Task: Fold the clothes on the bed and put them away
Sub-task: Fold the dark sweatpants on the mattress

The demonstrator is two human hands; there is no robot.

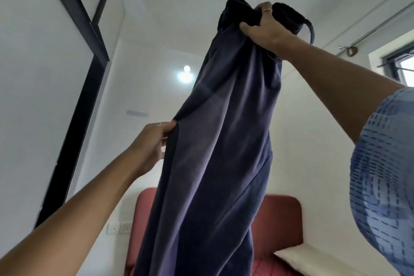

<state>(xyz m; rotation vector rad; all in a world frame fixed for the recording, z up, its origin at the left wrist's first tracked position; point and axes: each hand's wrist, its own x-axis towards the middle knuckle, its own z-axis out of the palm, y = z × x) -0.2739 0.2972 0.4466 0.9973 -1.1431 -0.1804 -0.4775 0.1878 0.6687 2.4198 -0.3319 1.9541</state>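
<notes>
We hold the navy trousers (215,141) aloft above the bed (280,219) — right hand (266,27) bunching the waistband, left hand (152,143) pinching a side seam. Should the bunched waistband slip, the legs may twist — spoiling the fold.

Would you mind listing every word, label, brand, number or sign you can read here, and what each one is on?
None can be read.
Navy trousers, held up by the right hand and left hand: no tag or print visible.
Patterned sleeve: dashes only, no letters.
Wall sockets: marks too small to tell.
Red headboard and pillow: no text.
</notes>
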